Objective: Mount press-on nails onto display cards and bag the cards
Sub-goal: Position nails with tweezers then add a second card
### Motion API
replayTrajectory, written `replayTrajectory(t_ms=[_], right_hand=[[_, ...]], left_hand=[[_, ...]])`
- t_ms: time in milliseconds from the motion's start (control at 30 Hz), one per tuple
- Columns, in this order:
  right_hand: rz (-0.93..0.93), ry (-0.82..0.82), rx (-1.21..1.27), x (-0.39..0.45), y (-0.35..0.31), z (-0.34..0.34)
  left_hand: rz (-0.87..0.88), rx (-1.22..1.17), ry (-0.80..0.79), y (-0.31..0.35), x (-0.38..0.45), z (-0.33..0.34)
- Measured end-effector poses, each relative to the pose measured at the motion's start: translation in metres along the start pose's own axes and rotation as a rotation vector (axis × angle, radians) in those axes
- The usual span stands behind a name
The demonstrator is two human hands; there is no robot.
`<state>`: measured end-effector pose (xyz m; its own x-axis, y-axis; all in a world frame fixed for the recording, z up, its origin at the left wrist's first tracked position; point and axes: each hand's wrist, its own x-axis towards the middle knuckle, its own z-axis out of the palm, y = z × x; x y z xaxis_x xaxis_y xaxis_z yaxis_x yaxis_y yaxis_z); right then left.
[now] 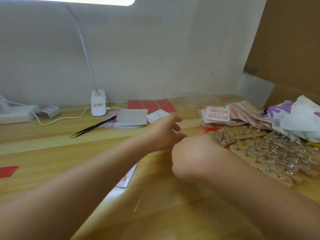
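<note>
On the wooden desk (52,141), both forearms stretch forward to its middle, where the left hand (164,132) and the right hand (194,156) meet. The left one has loose, spread fingers; whether it pinches anything is lost in blur. The right shows only its back, fingers curled under, so I cannot tell what, if anything, it has hold of. A display card (127,177) with peach nails on it peeks out beneath the left forearm, close to the person, likely the one in work. Finished bagged cards (218,114) fan out at the far right, just beside a crumpled plastic bag (301,115), probably stacked there to stay out of the way. Wooden strips studded with nail stands (270,149) lie right of the hands, within easy reach for picking. Empty clear bags (128,118) sit stacked by the clip lamp (98,105), black tweezers (94,126) resting partly across them, with blank white cards (158,115) and red sheets (150,105) alongside.
</note>
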<state>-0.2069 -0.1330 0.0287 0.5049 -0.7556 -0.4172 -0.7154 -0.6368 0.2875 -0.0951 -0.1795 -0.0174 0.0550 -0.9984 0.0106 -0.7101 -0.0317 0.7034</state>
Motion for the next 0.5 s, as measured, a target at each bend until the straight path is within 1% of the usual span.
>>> replayTrajectory(t_ms=[33,67,100,167,233,300,367,433,500], right_hand=[[-0.030,0.014,-0.017,0.003,0.000,-0.001],[-0.053,0.031,-0.004,0.006,0.000,-0.002],[-0.069,0.005,0.013,0.006,-0.002,-0.004],[-0.111,-0.020,0.150,0.017,-0.008,-0.005],[-0.141,-0.002,0.323,0.028,-0.013,-0.006],[-0.175,0.044,0.379,0.039,-0.016,-0.003],[-0.202,0.125,0.365,0.046,-0.020,0.002],[-0.213,0.235,0.355,0.053,-0.023,0.009],[-0.215,0.305,0.374,0.059,-0.024,0.016]], left_hand=[[0.049,0.114,0.052,-0.006,-0.012,-0.018],[0.072,0.232,0.056,-0.014,-0.024,-0.036],[0.045,0.329,0.043,-0.024,-0.037,-0.054],[-0.083,0.465,-0.094,-0.037,-0.065,-0.083],[-0.203,0.555,-0.201,-0.046,-0.085,-0.092],[-0.266,0.622,-0.228,-0.059,-0.098,-0.088],[-0.261,0.642,-0.218,-0.069,-0.104,-0.079],[-0.243,0.629,-0.163,-0.075,-0.105,-0.072],[-0.226,0.609,-0.090,-0.080,-0.104,-0.071]])
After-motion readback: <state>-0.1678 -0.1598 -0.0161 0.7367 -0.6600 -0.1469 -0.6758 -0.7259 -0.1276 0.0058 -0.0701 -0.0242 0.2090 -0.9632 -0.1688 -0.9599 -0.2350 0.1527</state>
